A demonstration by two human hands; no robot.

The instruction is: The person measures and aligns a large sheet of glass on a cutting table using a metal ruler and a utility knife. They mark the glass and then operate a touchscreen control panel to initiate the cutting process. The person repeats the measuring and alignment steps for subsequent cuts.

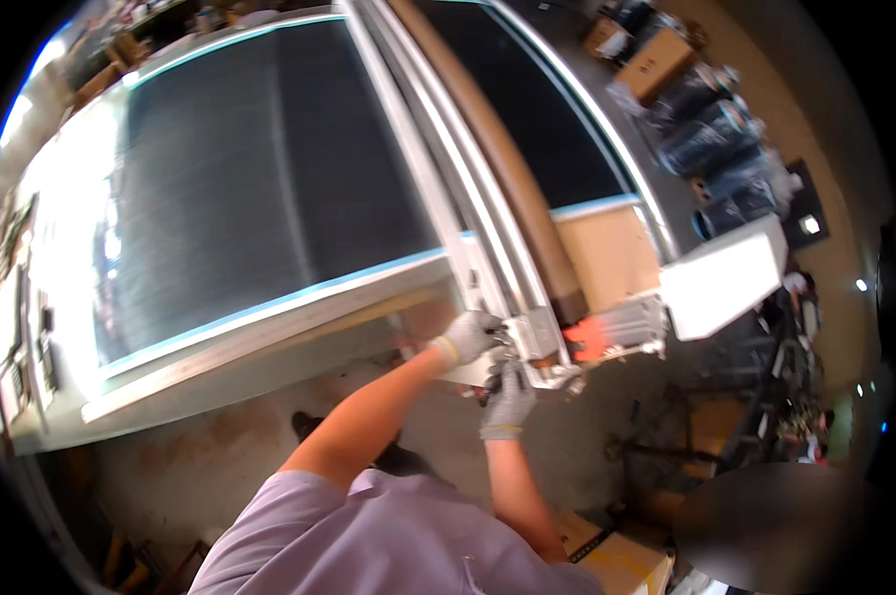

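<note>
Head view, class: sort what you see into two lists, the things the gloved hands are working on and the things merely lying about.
In hand:
left hand in a grey glove, on the end of the metal frame rail
right hand in a grey glove, just below that end
orange part beside it

Lying about:
cardboard boxes
dark wrapped rolls
white box

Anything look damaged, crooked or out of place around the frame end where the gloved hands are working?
Nothing clearly stands out. The left hand and right hand, both gloved, are at the end of the pale metal frame, beside an orange part. The dark mesh panel looks intact. Motion blur hides fine detail at the fingers.
</note>
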